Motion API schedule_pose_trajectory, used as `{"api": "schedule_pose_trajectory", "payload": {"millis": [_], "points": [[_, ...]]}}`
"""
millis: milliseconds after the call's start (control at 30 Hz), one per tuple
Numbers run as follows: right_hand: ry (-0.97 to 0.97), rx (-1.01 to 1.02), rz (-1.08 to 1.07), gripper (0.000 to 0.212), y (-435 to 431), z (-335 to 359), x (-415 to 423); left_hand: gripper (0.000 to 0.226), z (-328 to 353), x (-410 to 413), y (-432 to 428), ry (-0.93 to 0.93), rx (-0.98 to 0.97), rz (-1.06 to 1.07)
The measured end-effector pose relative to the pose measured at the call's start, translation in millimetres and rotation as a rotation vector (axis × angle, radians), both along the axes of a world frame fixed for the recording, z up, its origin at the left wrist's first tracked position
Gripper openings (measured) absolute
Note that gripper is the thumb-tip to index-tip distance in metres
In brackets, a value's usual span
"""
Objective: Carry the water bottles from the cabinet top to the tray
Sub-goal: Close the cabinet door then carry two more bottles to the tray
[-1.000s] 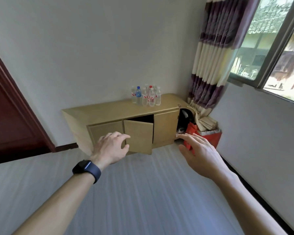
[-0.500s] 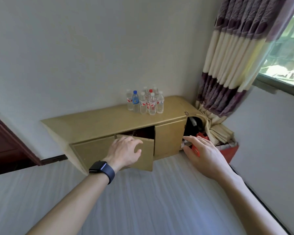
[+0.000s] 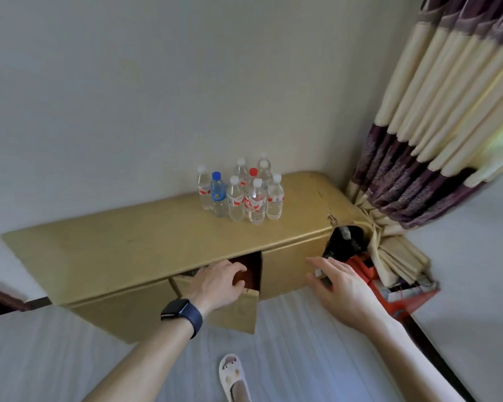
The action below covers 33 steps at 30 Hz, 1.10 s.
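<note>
Water bottles [image 3: 241,192] on cabinet top [image 3: 145,236], left hand [image 3: 219,282] grip loose, right hand [image 3: 339,281] open, both empty

A plain off-white wall [image 3: 157,82] backs a low tan cabinet [image 3: 128,242], one of its doors [image 3: 235,311] hanging ajar. The floor [image 3: 288,343] is pale grey with fine stripes. At right a cream-and-purple striped curtain [image 3: 436,126] falls to the corner, bunched over a red box [image 3: 401,300]. Soft daylight glows through the curtain.

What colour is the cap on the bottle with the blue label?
Blue, on the blue-label bottle; head view.
</note>
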State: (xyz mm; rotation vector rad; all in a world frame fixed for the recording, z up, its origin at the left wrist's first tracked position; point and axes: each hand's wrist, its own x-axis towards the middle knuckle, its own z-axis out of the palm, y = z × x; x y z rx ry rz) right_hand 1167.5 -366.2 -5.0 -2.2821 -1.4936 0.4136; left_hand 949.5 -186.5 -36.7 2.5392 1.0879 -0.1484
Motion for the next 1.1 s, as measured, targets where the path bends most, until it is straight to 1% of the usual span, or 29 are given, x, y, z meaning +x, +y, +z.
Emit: {"api": "schedule_pose_trajectory", "payload": {"millis": [133, 267, 400, 467, 533, 600, 667, 733, 767, 800, 833, 933, 1000, 1067, 1100], "points": [[0.106, -0.089, -0.058, 0.041, 69.8, -28.6, 32.2, 0.046, -25.7, 45.8, 77.6, -0.052, -0.151, 0.036], [0.247, -0.221, -0.071, 0.044, 122.9, -52.4, 60.0, 0.055, -41.4, 82.3, 135.0, -0.034, -0.266, 0.088], [0.276, -0.290, -0.068, 0.047, 179.7, -69.4, 96.6, 0.060, -55.8, 117.2, 184.4, -0.028, -0.338, 0.148], [0.288, -0.310, -0.067, 0.048, 211.3, -76.6, 117.5, 0.063, -60.8, 135.5, 205.6, -0.070, -0.362, 0.210], [0.332, -0.322, -0.090, 0.057, 242.9, -84.2, 138.6, 0.068, -63.0, 154.7, 221.2, -0.137, -0.399, 0.264], [0.406, -0.305, -0.164, 0.075, 280.4, -91.0, 158.0, 0.077, -66.9, 177.7, 237.4, -0.228, -0.437, 0.321], [0.480, -0.261, -0.252, 0.091, 320.0, -97.6, 172.7, 0.085, -70.5, 201.6, 251.8, -0.310, -0.465, 0.423], [0.564, -0.217, -0.305, 0.099, 359.3, -103.2, 182.8, 0.085, -72.8, 224.7, 264.7, -0.367, -0.480, 0.516], [0.606, -0.211, -0.321, 0.099, 377.1, -107.8, 187.4, 0.083, -74.3, 234.7, 270.4, -0.394, -0.487, 0.557], [0.631, -0.219, -0.326, 0.096, 392.7, -113.4, 190.9, 0.077, -76.7, 242.5, 275.3, -0.409, -0.484, 0.589], [0.630, -0.230, -0.315, 0.088, 405.1, -120.4, 193.4, 0.068, -79.5, 248.3, 279.5, -0.404, -0.472, 0.608], [0.551, -0.216, -0.251, 0.053, 420.3, -140.7, 195.4, 0.034, -88.8, 256.4, 286.0, -0.300, -0.387, 0.558], [0.558, -0.204, -0.228, 0.040, 418.1, -147.4, 195.1, 0.027, -97.3, 256.4, 284.9, -0.296, -0.314, 0.559], [0.554, -0.211, -0.221, 0.037, 419.5, -145.9, 197.1, 0.028, -99.2, 254.9, 284.5, -0.316, -0.263, 0.553], [0.546, -0.215, -0.223, 0.037, 420.7, -144.1, 197.3, 0.029, -98.0, 255.2, 286.0, -0.327, -0.273, 0.545]]}}
